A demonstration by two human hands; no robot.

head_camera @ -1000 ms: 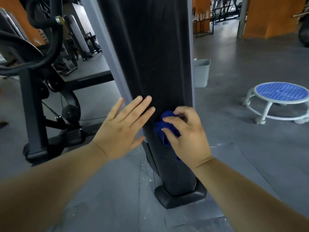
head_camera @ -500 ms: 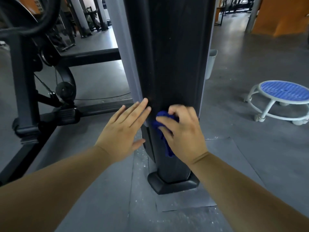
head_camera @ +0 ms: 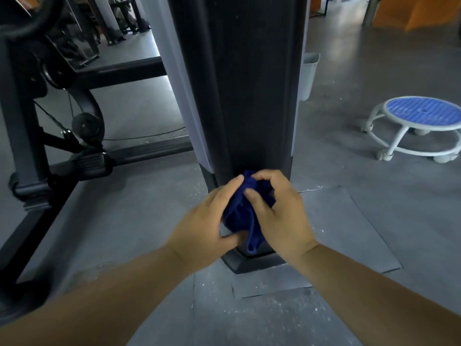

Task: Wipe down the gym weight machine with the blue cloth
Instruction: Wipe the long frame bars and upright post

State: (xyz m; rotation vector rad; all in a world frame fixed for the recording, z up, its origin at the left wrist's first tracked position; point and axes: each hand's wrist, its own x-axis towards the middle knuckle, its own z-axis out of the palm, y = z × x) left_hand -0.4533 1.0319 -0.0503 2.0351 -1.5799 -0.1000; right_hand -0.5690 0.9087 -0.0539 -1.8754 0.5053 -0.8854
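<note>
Low against the black upright column (head_camera: 249, 96), both the left hand (head_camera: 207, 221) and right hand (head_camera: 282, 216) curl their fingers around the bunched blue cloth (head_camera: 243, 216), seemingly regathering it; next likely comes pressing a fresh face to the column.

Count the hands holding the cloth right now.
2. The left hand grips the cloth from its left side, and the right hand pinches it from the right. Both are low in front of the machine.

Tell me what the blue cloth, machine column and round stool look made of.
Blue cloth: soft matte fabric, bunched in folds. Machine column: probably painted metal or plastic, evenly matte black. Round stool: ribbed blue top, likely plastic; pale tubular frame, perhaps painted metal.
</note>
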